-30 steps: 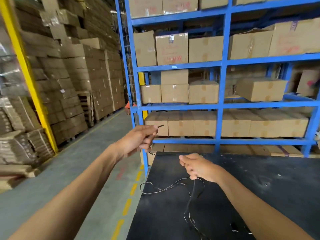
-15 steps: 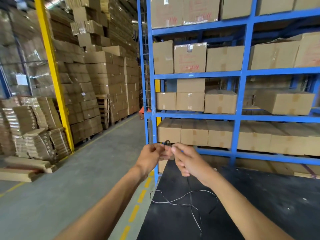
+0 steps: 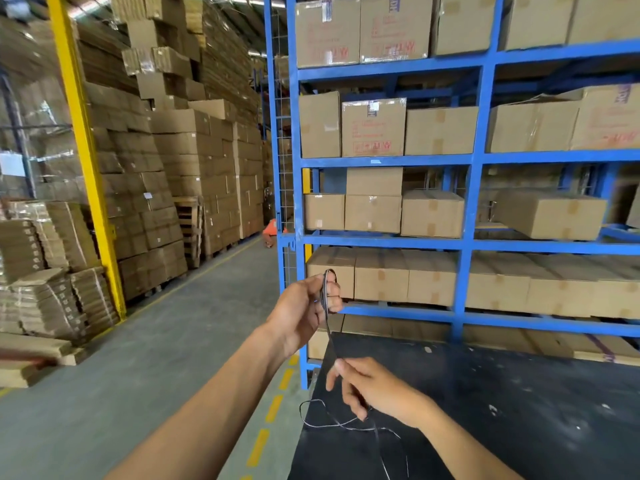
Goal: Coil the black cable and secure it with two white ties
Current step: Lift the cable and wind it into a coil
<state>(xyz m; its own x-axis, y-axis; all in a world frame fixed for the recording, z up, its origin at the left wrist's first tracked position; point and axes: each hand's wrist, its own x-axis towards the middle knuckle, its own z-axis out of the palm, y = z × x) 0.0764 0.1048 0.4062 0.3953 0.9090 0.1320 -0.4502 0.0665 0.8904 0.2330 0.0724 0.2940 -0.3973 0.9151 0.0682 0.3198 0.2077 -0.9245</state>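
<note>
1. The left hand (image 3: pixel 304 306) is raised in front of the blue shelving (image 3: pixel 464 244), its fingers curled around a small loop of the black cable (image 3: pixel 329 336), which wraps over the fingertips and rises just above them.
2. From that loop the cable runs straight down and slightly right, stretched in a taut line to the right hand (image 3: pixel 372 388).
3. The right hand sits lower and nearer the camera, above the left edge of the dark surface (image 3: pixel 519 403). Its thumb and forefinger pinch the cable where the taut line arrives; the other fingers are loosely bent.
4. Below the right hand the rest of the cable lies slack on the surface, forming an open curve to the left of the hand and then trailing toward the bottom edge of the view.
5. The two hands are apart, the left one higher and to the left, joined only by the stretched run of cable.
6. Cardboard boxes (image 3: pixel 372 213) fill the shelving behind the hands, and more stacked cartons (image 3: pixel 166 188) stand across the grey aisle floor (image 3: pixel 156 368) beside a yellow post (image 3: pixel 83 143).
</note>
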